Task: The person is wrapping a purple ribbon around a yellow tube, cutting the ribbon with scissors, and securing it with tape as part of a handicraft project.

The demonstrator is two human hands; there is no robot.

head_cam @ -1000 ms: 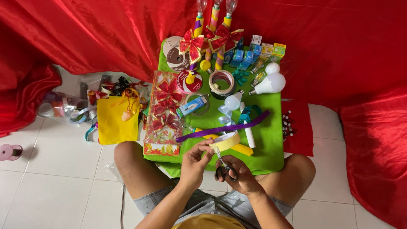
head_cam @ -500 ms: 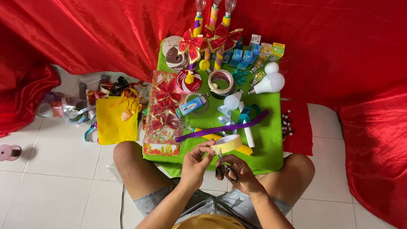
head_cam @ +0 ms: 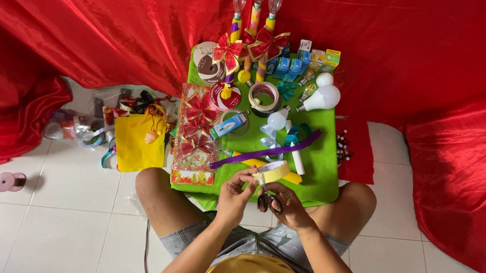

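I sit on the floor with a small green-covered table (head_cam: pixel 323 173) between my knees. My left hand (head_cam: pixel 235 193) pinches the end of the tape from a pale yellow tape roll (head_cam: pixel 274 170) at the table's near edge. My right hand (head_cam: pixel 283 206) grips black-handled scissors (head_cam: pixel 267 197), blades pointing up at the tape strip beside the roll. A purple ribbon strip (head_cam: pixel 264 152) lies across the table just beyond the roll, above a yellow strip (head_cam: pixel 293 178).
Red bows in a clear pack (head_cam: pixel 197 132), tape rolls (head_cam: pixel 264 96), white bulbs (head_cam: pixel 321 99), small boxes (head_cam: pixel 289 67) and decorated bulb sticks (head_cam: pixel 253 22) crowd the table. A yellow bag (head_cam: pixel 139 140) and ribbon clutter lie left. A pink spool (head_cam: pixel 9 182) sits on the tiles. Red cloth surrounds.
The tape roll has lifted slightly and the scissors have come up to the tape strip; both hands stay at the table's near edge.
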